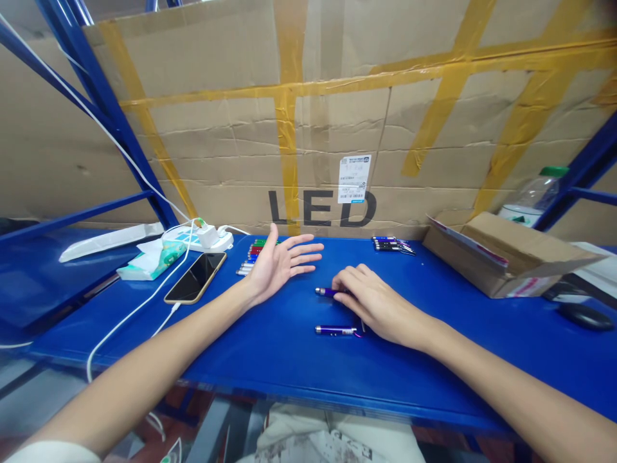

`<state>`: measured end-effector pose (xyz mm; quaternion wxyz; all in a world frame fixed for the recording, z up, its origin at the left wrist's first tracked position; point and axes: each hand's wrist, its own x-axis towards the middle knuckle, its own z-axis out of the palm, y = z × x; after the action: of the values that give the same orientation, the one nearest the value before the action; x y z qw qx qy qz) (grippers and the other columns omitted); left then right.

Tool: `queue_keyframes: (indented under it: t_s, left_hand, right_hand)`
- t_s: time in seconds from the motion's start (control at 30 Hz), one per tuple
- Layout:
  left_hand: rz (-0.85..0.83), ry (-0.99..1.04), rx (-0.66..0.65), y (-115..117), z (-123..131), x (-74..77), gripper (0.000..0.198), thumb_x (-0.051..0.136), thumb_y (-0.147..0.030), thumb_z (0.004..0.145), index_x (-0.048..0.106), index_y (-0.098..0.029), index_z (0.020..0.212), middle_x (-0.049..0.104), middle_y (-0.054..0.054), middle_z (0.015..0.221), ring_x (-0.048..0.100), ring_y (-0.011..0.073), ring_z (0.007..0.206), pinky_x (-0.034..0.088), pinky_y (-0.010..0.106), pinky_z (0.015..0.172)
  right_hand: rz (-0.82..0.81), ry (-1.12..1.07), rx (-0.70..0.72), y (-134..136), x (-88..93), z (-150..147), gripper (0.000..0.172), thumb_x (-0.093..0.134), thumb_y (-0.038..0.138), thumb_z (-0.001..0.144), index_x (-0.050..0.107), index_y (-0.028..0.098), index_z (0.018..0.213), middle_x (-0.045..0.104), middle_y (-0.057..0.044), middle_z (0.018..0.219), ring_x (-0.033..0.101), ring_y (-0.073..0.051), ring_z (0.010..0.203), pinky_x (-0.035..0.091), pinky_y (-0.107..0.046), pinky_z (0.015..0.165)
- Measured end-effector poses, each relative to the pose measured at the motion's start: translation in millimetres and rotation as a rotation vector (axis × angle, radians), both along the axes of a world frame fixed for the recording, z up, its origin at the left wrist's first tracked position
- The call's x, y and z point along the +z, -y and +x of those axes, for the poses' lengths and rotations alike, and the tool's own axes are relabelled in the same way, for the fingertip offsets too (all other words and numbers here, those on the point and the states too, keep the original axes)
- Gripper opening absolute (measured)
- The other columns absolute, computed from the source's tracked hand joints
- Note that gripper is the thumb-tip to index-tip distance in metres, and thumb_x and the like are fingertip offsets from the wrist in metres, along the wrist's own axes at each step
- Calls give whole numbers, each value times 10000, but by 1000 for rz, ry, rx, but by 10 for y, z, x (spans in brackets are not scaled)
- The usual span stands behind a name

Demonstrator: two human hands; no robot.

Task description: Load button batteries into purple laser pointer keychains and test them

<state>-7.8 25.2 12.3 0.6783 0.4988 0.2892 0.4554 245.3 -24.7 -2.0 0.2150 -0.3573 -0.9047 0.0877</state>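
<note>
My left hand (284,262) is held palm up with fingers spread, holding nothing, above the left middle of the blue table. Partly hidden behind it lies a row of several small pens or penlights (245,265) in green, red, blue and silver. The fingers of my right hand (369,296) are closed round a purple penlight (325,292), whose silver end points left. Just below it, another purple penlight (335,330) with a small strap rests on the table. Several dark and purple penlights (391,244) lie side by side further back.
A large taped cardboard box (241,148) marked LED stands behind the blue table (270,360). At left are a phone (196,278), a tissue pack (157,259) and a power strip (222,240) with white cables. At right sit an open carton (511,254), a bottle (530,199) and a mouse (585,316).
</note>
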Motion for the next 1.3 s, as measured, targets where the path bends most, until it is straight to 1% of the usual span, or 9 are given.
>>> queue_keyframes:
  t_s: [0.1,0.2,0.33,0.5,0.67,0.77,0.87,1.03,1.3]
  left_hand:
    - [1,-5,-1,1,0,2,907,196,-813,1038,614,-138,1477,633,218,1532,607,382,1415,464,533,1182]
    - [4,-2,-6,-6,-6,-5,913,200,-817,1035,609,-137,1485,631,218,1534,607,384,1415,466,534,1181]
    - [12,-2,-14,-13,-16,-15,910,206,-814,1038,605,-133,1491,623,223,1542,604,386,1416,471,532,1174]
    - [13,0,-14,-7,-16,-12,909,202,-812,1040,597,-131,1495,620,222,1545,608,382,1412,475,525,1169]
    - [4,1,-11,-5,-13,-6,915,205,-812,1039,591,-124,1503,622,227,1540,611,384,1408,488,517,1154]
    - [7,1,-15,-9,-17,-8,913,206,-812,1039,593,-128,1505,622,224,1542,610,383,1410,495,511,1147]
    - [9,0,-14,-12,-20,-11,909,204,-811,1040,605,-132,1492,624,221,1541,612,382,1408,504,503,1136]
    - [3,6,-11,-12,-15,-16,891,214,-802,1045,622,-134,1470,624,220,1541,619,376,1401,512,495,1126]
    - [-17,13,-7,-1,-4,-7,897,212,-797,1049,619,-116,1469,621,235,1538,648,368,1363,539,480,1089]
  right_hand:
    - [-28,-161,-60,-14,-14,1,186,384,341,1161,543,247,1143,680,-81,1134,595,-251,1027,514,-413,919]
    - [-32,-244,-92,-23,-5,0,247,348,355,1166,549,253,1267,696,-84,1174,645,-245,1040,521,-406,929]
    - [-93,-277,-75,-18,13,-13,305,327,370,1169,593,261,1271,720,-70,1219,684,-236,1109,517,-374,961]
    - [-157,-265,-85,6,15,-33,261,430,434,1145,570,271,1293,722,-68,1284,690,-248,1155,503,-370,972]
    - [-189,-215,-120,19,44,-34,255,379,426,1147,549,269,1255,760,-63,1152,722,-256,1015,483,-355,845]
    - [-179,-171,-115,25,75,-39,242,411,413,1125,571,255,1215,739,-27,919,694,-232,812,434,-325,734]
    - [-196,-122,-94,30,96,-46,191,473,372,1081,594,247,1160,644,30,715,599,-197,634,361,-302,649]
    - [-205,-123,-75,35,94,-38,141,503,325,1038,597,246,1107,611,49,687,525,-169,574,322,-288,621]
    - [-195,-171,-70,46,90,-36,108,504,329,1034,574,253,1065,609,63,657,533,-161,560,334,-279,617]
